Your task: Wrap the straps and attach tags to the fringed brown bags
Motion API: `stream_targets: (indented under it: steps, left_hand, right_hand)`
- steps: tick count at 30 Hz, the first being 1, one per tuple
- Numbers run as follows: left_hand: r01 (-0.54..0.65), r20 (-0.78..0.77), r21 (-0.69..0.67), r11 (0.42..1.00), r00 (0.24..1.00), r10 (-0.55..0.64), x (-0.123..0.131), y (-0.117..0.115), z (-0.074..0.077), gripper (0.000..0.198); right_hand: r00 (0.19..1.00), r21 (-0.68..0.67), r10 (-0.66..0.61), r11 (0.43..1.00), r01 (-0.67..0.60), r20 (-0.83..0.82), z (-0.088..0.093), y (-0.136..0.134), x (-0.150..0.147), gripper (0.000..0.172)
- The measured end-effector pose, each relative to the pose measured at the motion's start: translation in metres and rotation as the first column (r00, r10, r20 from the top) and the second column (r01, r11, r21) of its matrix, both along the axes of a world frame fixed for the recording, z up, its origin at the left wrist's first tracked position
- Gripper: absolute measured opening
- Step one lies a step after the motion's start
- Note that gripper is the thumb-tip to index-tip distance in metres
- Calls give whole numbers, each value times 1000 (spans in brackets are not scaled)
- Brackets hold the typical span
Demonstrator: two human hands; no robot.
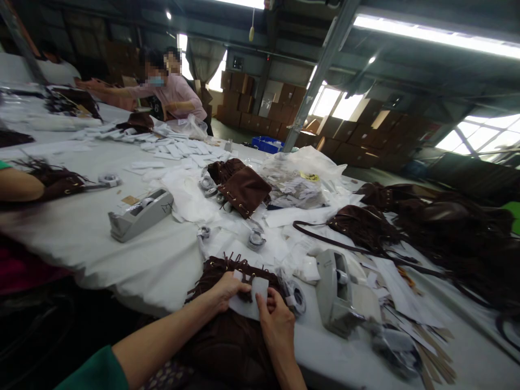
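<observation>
A dark brown suede fringed bag (227, 338) lies at the near table edge in front of me. Both my hands rest on its top. My left hand (227, 290) pinches one side of a small white paper piece (260, 290) and my right hand (276, 319) grips its other side with thumb and fingers. The paper sits just below the bag's studded rim. A grey tape dispenser (337, 295) stands right of my right hand.
A second grey tape dispenser (140, 214) sits at left. Another brown bag (241, 187) lies mid-table among white papers, tape rolls and plastic bags (303, 173). Several brown bags (447, 227) pile at right. A person in pink (174, 92) works far back; another's arm (20, 184) shows left.
</observation>
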State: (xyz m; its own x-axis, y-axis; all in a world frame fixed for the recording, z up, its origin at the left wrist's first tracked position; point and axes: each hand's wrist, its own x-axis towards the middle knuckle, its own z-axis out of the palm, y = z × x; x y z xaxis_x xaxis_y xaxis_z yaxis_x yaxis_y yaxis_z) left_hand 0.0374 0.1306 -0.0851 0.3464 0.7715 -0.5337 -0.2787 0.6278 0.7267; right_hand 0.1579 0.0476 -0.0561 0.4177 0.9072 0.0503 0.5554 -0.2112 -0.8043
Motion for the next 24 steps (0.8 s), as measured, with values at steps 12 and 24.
stream_targets:
  steps: [12, 24]
  left_hand:
    - [-62, -25, 131, 989, 998, 66, -2, -8, 3, 25]
    - [41, 140, 110, 993, 989, -56, -13, -1, 7, 19]
  right_hand:
    - [1000, -62, -9, 998, 8, -7, 7, 22, -17, 28]
    - [900, 25, 251, 960, -278, 356, 2, 21, -32, 20]
